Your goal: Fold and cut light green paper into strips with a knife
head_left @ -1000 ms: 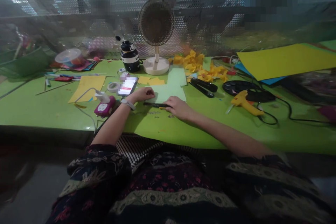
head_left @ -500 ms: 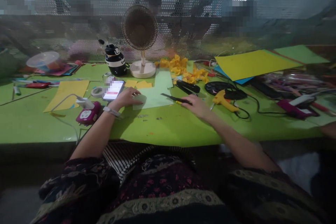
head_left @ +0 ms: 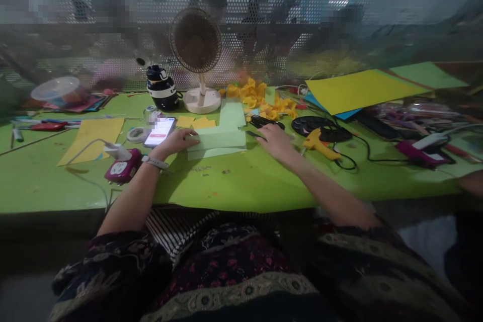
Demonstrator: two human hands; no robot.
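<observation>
A pale green paper strip stands slightly raised over another pale green sheet on the table. My left hand, with a pale band at the wrist, pinches the strip at its left end. To the right of the paper, my right hand is closed round dark-bladed scissors; their handles are hidden under the fingers. Just beyond that hand lies a black stapler. Small scraps are scattered in front of the paper.
A phone, tape roll and purple plug adapter lie left. Behind stand a black bottle, a fan and yellow paper flowers. On the right are a yellow glue gun and another person's arm.
The view has swung right. The scissors moved right, away from the paper, and then back near the stapler. My left hand has lifted a pale green strip off the sheet below.
</observation>
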